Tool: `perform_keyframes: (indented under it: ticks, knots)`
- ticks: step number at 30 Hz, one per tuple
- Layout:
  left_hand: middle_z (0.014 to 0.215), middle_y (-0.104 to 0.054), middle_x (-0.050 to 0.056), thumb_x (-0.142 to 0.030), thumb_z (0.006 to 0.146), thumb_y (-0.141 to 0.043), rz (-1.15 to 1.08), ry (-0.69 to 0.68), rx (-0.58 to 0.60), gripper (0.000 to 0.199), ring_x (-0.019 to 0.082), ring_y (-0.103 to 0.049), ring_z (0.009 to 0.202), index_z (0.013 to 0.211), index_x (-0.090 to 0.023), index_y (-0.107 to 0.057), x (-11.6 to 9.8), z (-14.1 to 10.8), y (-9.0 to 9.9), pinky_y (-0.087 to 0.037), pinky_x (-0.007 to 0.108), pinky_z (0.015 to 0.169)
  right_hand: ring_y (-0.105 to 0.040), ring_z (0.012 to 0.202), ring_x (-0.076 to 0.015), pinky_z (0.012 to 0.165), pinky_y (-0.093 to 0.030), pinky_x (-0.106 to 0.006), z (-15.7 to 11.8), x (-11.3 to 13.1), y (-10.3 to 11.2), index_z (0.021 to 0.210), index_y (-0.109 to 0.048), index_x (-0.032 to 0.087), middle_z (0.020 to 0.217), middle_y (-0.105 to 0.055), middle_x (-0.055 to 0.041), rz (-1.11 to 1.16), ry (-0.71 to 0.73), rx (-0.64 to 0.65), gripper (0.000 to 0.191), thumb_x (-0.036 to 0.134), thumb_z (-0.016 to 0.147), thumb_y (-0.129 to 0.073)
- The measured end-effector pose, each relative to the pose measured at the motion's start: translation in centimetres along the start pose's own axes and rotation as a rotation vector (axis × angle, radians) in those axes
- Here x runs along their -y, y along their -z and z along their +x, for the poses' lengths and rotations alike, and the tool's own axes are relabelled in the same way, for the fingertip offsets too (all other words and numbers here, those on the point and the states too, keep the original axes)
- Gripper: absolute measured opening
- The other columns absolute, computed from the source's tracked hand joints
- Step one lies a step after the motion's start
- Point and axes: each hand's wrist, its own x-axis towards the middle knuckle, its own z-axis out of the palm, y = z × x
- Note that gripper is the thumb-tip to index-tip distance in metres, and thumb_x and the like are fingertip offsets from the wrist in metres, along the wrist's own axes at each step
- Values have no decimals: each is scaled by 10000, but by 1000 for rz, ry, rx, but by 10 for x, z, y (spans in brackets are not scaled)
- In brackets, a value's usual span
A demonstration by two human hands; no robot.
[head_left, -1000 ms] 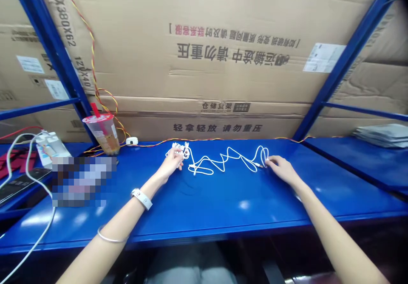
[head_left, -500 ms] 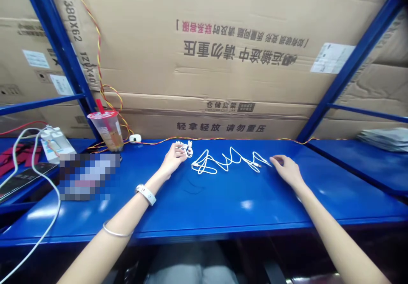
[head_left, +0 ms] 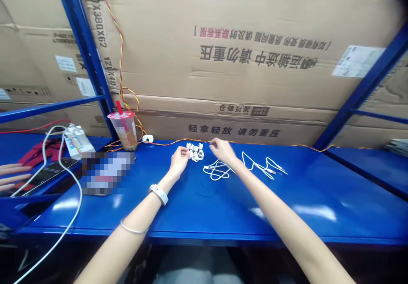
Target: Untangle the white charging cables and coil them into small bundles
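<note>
My left hand (head_left: 179, 161) has its fingers curled closed at the left edge of a small cluster of coiled white cables (head_left: 196, 153); the fingertips grip one of the coils there. Just right of that cluster, my right hand (head_left: 222, 150) hovers with thumb and fingers bent and slightly apart, and nothing shows between them. Loose white charging cables (head_left: 217, 171) lie in untidy loops below the right wrist. More of their length (head_left: 268, 165) spreads to the right of that forearm, ending in plugs. The forearm hides the middle of the loops.
On the blue shelf (head_left: 197, 216) stand a drink cup (head_left: 125, 131) and a small white case (head_left: 148, 139). A blurred-out flat object (head_left: 106, 173), a white power strip (head_left: 77, 142) and a phone (head_left: 52, 171) are leftward. Another person's hand (head_left: 12, 175) shows at the left edge.
My right hand has left the far right cable end and come leftward to beside the coiled cluster. My left hand stays at the coils. The view has turned left, and another person's hand has appeared.
</note>
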Motion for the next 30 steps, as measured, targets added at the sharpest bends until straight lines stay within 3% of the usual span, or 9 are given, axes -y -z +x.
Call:
perform_keyframes:
  ticks: [5, 10, 13, 18, 22, 26, 30]
  knots:
    - [824, -639, 40, -159, 741, -586, 9, -15, 6, 131, 144, -600, 749, 871, -175, -591, -1, -1, -2, -479, 254, 674, -624, 997, -267, 805, -453, -314, 30, 24, -48, 1039, -582, 121, 1030, -663, -172, -8, -192, 96, 229, 229, 846, -526]
    - [817, -642, 42, -173, 739, -603, -29, -35, 12, 131, 143, -603, 739, 870, -176, -596, 2, 1, -3, -486, 252, 662, -597, 1056, -309, 832, -459, -358, 40, 20, -66, 1012, -566, 113, 1086, -637, -206, 90, -290, 71, 256, 116, 756, -566]
    - [809, -645, 45, -171, 728, -619, -58, -49, 16, 125, 150, -605, 739, 852, -175, -605, 3, 2, -3, -488, 257, 649, -605, 1025, -306, 823, -470, -373, 42, 10, -65, 966, -569, 120, 1042, -648, -189, 198, -323, 38, 239, 119, 727, -577]
    - [798, -671, 68, -184, 730, -644, -147, 18, 72, 114, 170, -632, 725, 837, -152, -620, 0, 0, -5, -500, 274, 626, -651, 831, -198, 692, -522, -295, 25, 5, -54, 1057, -537, 161, 823, -678, -44, 492, -275, 24, 334, 152, 725, -567]
    - [881, -703, 102, -243, 756, -660, -256, 7, 206, 257, 198, -669, 793, 985, -130, -637, -5, -4, -4, -532, 313, 701, -659, 743, -167, 616, -534, -277, -8, 17, -44, 1069, -518, 186, 887, -689, -45, 776, -169, 51, 344, 250, 740, -596]
    - [909, -711, 116, -256, 706, -725, -339, -16, 366, 378, 219, -682, 799, 1043, -109, -642, -10, -9, -2, -551, 345, 721, -636, 665, -155, 593, -514, -275, -35, 25, -37, 1024, -534, 178, 816, -666, -29, 1015, -78, 61, 399, 278, 666, -681]
    - [876, -716, 108, -243, 667, -756, -337, -8, 385, 374, 215, -683, 792, 999, -99, -661, -17, -13, 1, -549, 327, 705, -625, 649, -155, 613, -508, -289, -41, 26, -29, 974, -558, 183, 784, -661, -23, 1059, -73, 42, 396, 275, 623, -716]
